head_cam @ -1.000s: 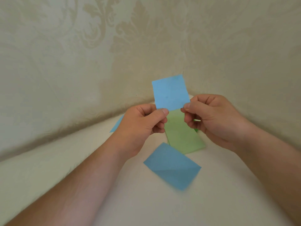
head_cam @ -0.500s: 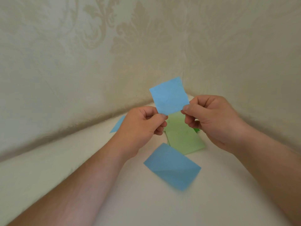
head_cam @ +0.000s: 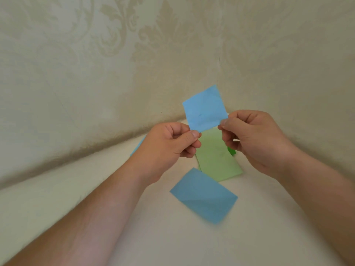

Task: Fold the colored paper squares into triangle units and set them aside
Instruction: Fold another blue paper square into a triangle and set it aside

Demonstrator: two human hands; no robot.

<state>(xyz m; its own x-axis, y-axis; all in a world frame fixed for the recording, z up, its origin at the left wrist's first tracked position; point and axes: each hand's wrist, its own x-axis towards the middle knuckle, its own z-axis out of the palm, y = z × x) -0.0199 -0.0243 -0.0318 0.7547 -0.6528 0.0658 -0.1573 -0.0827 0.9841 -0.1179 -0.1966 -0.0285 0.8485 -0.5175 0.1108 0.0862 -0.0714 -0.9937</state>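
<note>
Since a moment ago the blue square [head_cam: 204, 109] has swung from nearly upright to a clear lean, its top edge now tipped toward the person's right, while both hands have stayed at about the same height above the surface. That square is held in the air, in front of the patterned wall [head_cam: 96, 64] and clear of everything lying below. It is caught along its lower edge only: the left hand [head_cam: 167, 148] pinches the lower left corner between thumb and curled forefinger, and the right hand [head_cam: 253, 139] pinches the lower right corner the same way, the other fingers of both hands tucked into the palms. No crease shows in the sheet yet, so the fold looks barely begun. Beneath the hands a pale green sheet [head_cam: 217, 160] lies flat on the cream surface [head_cam: 57, 204], a blue piece with a diagonal crease [head_cam: 203, 196] lies nearer the person and seems just to overlap its corner, a sliver of another blue sheet [head_cam: 137, 148] peeks out behind the left wrist, and a small darker green scrap [head_cam: 231, 151] shows under the right hand. The likely trouble is alignment: with two small pinches low down, the free upper part can flop or twist, so opposite corners may miss each other and the crease would set crooked. A loose pinch could also let the sheet slip down among the others.
</note>
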